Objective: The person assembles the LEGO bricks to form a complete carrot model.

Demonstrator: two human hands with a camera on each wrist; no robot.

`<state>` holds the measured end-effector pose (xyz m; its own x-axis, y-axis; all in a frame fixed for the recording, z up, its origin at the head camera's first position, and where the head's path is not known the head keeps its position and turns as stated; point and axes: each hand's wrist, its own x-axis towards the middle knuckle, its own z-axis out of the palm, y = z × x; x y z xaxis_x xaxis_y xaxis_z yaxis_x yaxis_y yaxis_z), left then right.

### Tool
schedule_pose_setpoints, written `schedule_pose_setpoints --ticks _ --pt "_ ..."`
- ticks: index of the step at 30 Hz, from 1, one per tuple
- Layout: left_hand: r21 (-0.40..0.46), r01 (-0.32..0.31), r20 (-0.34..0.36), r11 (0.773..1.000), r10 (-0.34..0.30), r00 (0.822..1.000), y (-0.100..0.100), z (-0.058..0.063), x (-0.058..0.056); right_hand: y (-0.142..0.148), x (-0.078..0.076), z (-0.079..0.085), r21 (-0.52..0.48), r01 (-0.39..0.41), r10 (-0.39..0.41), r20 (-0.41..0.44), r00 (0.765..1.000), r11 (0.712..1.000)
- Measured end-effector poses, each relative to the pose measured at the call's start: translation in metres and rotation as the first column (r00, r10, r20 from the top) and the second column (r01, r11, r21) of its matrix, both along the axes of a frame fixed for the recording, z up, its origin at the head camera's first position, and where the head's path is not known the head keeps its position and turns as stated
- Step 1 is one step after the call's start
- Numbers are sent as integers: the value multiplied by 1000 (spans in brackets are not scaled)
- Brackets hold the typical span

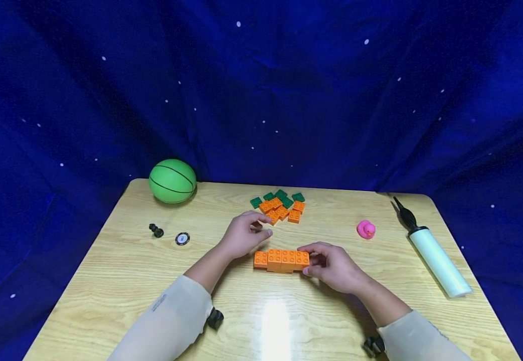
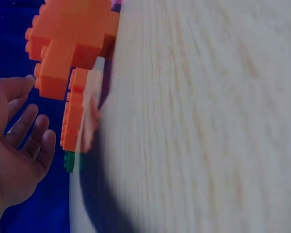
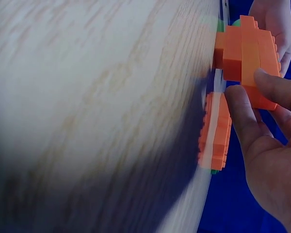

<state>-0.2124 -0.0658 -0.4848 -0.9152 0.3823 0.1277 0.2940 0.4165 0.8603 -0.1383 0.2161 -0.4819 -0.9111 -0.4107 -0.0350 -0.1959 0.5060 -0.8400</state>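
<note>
On table (image 1: 108,281), right hand (image 1: 335,266) pinches orange block assembly (image 1: 281,260); left hand (image 1: 242,236) loosely relaxed; print on chip (image 1: 182,238) illegible.

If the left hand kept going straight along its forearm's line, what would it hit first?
Probably the nearest loose orange brick, which shows right by the left hand's fingertips in the head view. The hand's height is unclear, so it might pass over.

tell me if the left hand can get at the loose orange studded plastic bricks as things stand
Probably yes: the bare left hand looks empty and close to the loose orange studded plastic bricks, with nothing apparently blocking it. The right hand holds the joined orange bricks, nearer the person.
</note>
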Motion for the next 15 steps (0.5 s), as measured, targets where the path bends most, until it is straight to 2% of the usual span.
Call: schedule_pose_setpoints --ticks 8,15 --pt "-78 -97 -24 992 95 995 7 -6 -15 1 0 1 15 1 -1 13 1000 1000" --pt "-135 -140 -16 981 139 990 11 -10 -26 0 0 2 14 0 0 6 1000 1000"
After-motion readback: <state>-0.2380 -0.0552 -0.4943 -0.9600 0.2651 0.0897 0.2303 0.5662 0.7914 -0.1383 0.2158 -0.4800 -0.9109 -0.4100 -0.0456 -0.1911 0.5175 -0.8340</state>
